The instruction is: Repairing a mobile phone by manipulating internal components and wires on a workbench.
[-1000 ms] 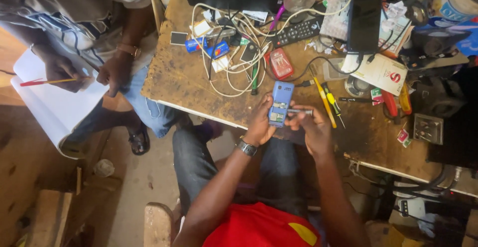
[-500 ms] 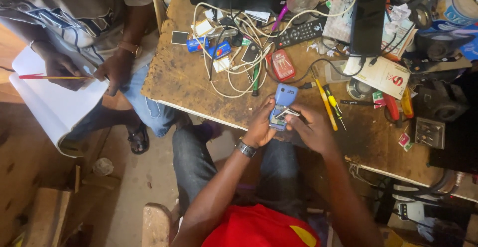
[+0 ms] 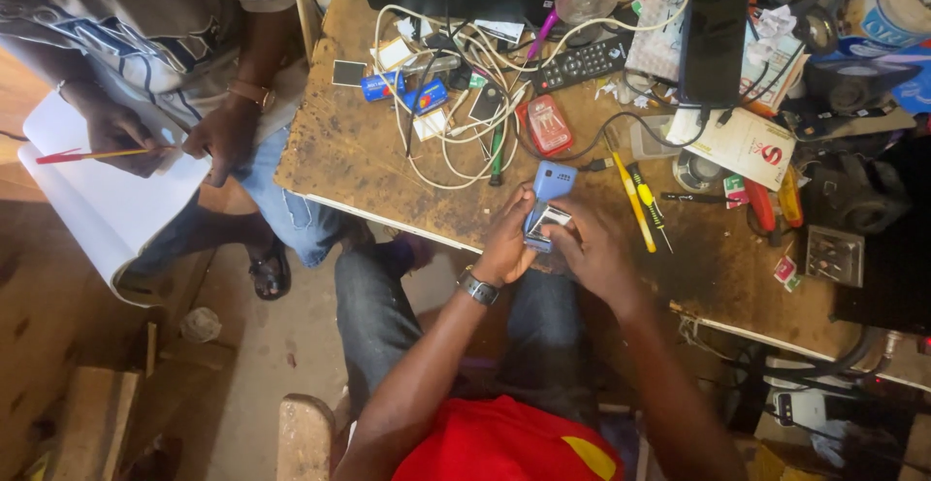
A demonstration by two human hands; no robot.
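Blue phone [image 3: 549,190] sits at the table [image 3: 359,142] edge, gripped by left hand [image 3: 509,239], fingers wrapped round its side. Right hand [image 3: 593,248] pinches a small silver part [image 3: 549,217] on its lower half. Best keep the left grip firm, work w/ fingertips only. Yellow screwdrivers [image 3: 635,200] lie just beside; another person w/ paper [image 3: 97,200] sits well apart.

Your left hand [image 3: 506,244] and right hand [image 3: 593,248] both grip a small blue phone [image 3: 549,196] over the near edge of the worn wooden workbench [image 3: 349,142] — yellow screwdrivers [image 3: 640,205] lie just beside it. To your left, another person's hand [image 3: 118,134] holds a pencil [image 3: 92,155] over white paper [image 3: 97,205].
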